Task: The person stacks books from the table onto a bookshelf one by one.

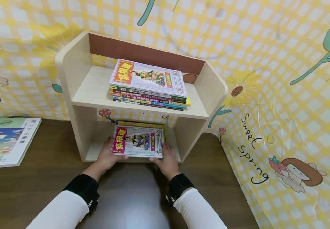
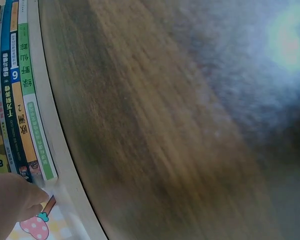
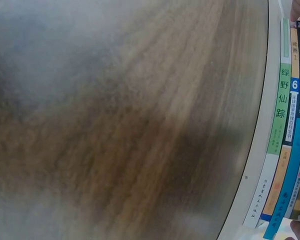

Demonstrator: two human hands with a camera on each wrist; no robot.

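Note:
A stack of books (image 1: 138, 142) lies flat on the lower shelf of a small wooden bookshelf, a pink-and-white comic-style cover on top. My left hand (image 1: 108, 156) holds the left end, thumb along the front edge and fingers at the side. On the opposite end my right hand (image 1: 168, 161) grips the same way. Spines face the front; a green-and-white one (image 2: 32, 95) is lowest in the left wrist view, and that green book (image 3: 279, 115) also shows in the right wrist view. The far fingers are partly hidden by the books.
Another book stack (image 1: 150, 78) rests on the upper shelf (image 1: 93, 86). To the left, a book with a green-and-white cover (image 1: 7, 141) lies on the dark wooden table (image 1: 130, 197). Yellow checked cloth (image 1: 268, 79) hangs behind and at the right.

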